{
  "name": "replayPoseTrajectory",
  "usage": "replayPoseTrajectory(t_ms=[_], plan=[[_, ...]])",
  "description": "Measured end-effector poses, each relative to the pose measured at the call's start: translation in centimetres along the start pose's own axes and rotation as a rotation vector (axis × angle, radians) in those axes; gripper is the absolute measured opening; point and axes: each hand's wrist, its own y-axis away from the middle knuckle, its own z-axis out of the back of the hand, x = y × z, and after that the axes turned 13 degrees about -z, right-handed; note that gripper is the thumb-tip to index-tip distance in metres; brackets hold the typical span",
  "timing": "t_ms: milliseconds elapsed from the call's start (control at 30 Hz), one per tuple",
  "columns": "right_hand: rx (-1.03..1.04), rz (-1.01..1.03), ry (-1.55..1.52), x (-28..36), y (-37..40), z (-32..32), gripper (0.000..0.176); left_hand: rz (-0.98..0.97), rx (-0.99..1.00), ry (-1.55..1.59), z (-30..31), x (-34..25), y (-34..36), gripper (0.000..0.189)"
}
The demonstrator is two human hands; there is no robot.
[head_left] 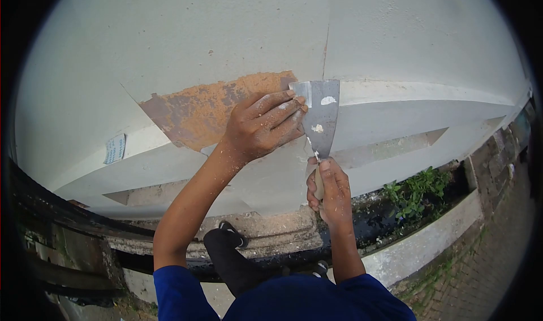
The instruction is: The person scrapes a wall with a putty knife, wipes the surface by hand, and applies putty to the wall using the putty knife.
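My right hand (pixel 330 191) is closed around the handle of a putty knife (pixel 323 117), whose wide grey blade points up against the wall. White flecks stick to the metal. My left hand (pixel 266 120) lies beside the blade with its fingers stretched out, the dusty fingertips touching the left edge near the top corner. Its thumb is hidden. Behind and left of that hand, a bare patch (pixel 195 109) of orange-brown and greyish surface shows where the pale wall coating (pixel 226 33) is gone.
A crack (pixel 326 52) runs up the wall above the blade. A small paper with writing (pixel 115 149) is at the left. Below run a ledge (pixel 283 230), a dark drainage channel (pixel 373 230), a green plant (pixel 418 192) and a low concrete kerb (pixel 424 242).
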Motion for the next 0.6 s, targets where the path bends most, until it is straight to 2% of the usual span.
replayPoseTrajectory(t_ms=[100, 200, 333, 433, 600], plan=[[0.012, 0.038, -0.023, 1.0, -0.1, -0.6, 0.038, 0.067, -0.052, -0.021, 0.3, 0.0, -1.0, 0.027], [-0.026, -0.027, -0.015, 0.0, 1.0, -0.2, 0.038, 0.042, 0.004, 0.06, 0.1, -0.8, -0.2, 0.026], [-0.021, 0.001, -0.007, 1.0, 0.1, -0.5, 0.038, 0.01, -0.05, -0.076, 0.7, 0.4, -1.2, 0.022], [-0.013, -0.018, -0.026, 1.2, 0.5, -0.5, 0.038, 0.05, -0.052, -0.019, 0.0, -0.3, -0.8, 0.032], [0.005, -0.053, -0.026, 0.9, 0.4, -0.2, 0.038, 0.007, 0.034, -0.025, 0.7, -0.2, -1.2, 0.032]])
